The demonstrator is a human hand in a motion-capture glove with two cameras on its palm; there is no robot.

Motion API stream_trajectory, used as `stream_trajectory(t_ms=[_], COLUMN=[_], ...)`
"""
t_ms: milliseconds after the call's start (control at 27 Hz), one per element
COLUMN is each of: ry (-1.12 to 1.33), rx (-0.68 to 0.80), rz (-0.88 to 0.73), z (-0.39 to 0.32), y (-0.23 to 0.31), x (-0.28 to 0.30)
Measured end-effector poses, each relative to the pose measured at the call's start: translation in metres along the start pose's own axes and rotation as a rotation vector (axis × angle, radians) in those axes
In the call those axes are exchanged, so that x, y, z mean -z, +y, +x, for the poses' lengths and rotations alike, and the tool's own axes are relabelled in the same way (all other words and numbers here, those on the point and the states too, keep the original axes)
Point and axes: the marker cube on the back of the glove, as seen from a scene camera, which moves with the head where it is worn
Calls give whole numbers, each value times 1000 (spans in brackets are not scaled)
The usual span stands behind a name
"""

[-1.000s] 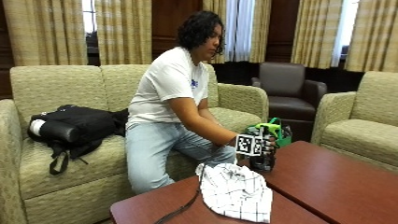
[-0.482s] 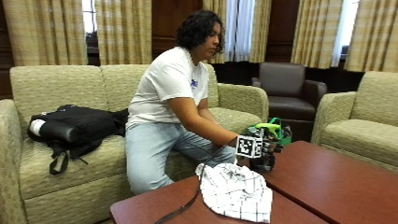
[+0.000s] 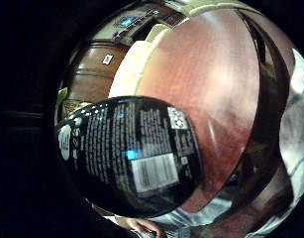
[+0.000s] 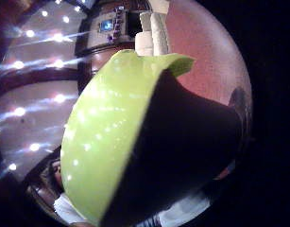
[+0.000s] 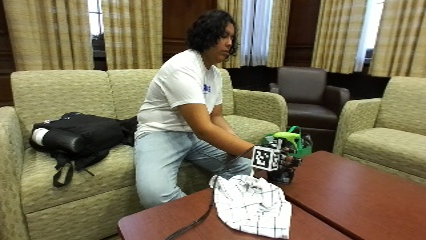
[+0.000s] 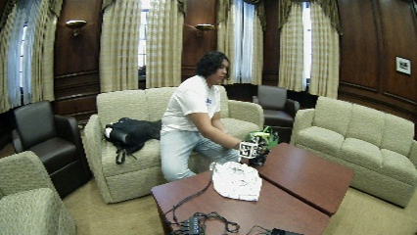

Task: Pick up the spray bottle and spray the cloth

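- A black backpack [image 5: 78,136] lies on the sofa [image 5: 60,90], well apart from the table.
- The white checked cloth [image 5: 254,204] sits crumpled on the reddish wooden table [image 5: 346,200], close to its near edge on the person's side.
- Bare tabletop stretches beyond the cloth toward the armchair [image 5: 389,130], giving open room on that side.
- The gloved right hand [image 5: 285,161] is at the table's back edge, just behind the cloth, fingers curled round the spray bottle [image 5: 287,155].
- The bottle stands roughly upright, its dark labelled body [image 3: 129,156] close against the palm and its green head [image 4: 111,142] above the hand.
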Motion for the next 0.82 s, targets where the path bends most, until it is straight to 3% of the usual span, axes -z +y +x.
stream_trajectory(t_ms=[222,408,815], ry=[48,37,202], rx=[0,5,45], rz=[-186,-73,-170], z=[5,-2,-1], y=[37,45,112], x=[23,34,87])
